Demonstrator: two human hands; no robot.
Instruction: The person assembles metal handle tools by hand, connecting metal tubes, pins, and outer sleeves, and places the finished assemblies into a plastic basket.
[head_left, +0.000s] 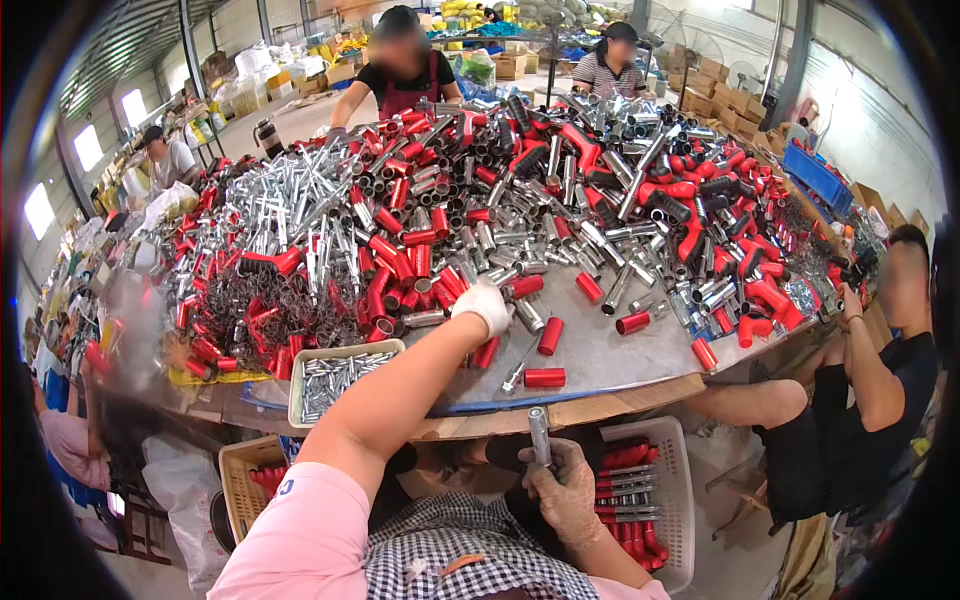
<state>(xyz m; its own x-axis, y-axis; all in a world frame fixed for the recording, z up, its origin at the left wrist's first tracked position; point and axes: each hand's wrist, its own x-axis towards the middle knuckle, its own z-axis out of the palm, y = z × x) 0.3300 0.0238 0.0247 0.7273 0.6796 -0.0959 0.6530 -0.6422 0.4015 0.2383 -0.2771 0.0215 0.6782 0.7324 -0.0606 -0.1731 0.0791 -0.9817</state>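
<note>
My left hand, in a white glove, reaches across the table edge into the near side of a big heap of parts. Its fingertips lie among red sleeves and silver tubes, and whether they grip one is hidden. Below the table edge, over my lap, my right hand wears a stained glove. It is closed around a silver metal tube, which points upward. Close to my left hand lie loose red sleeves and a thin metal rod. Another red sleeve rests near the edge.
A pale tray of small metal pins sits by my left forearm. A white basket with red-handled pieces stands right of my lap, a tan basket left. Co-workers surround the heaped table; one person sits at right.
</note>
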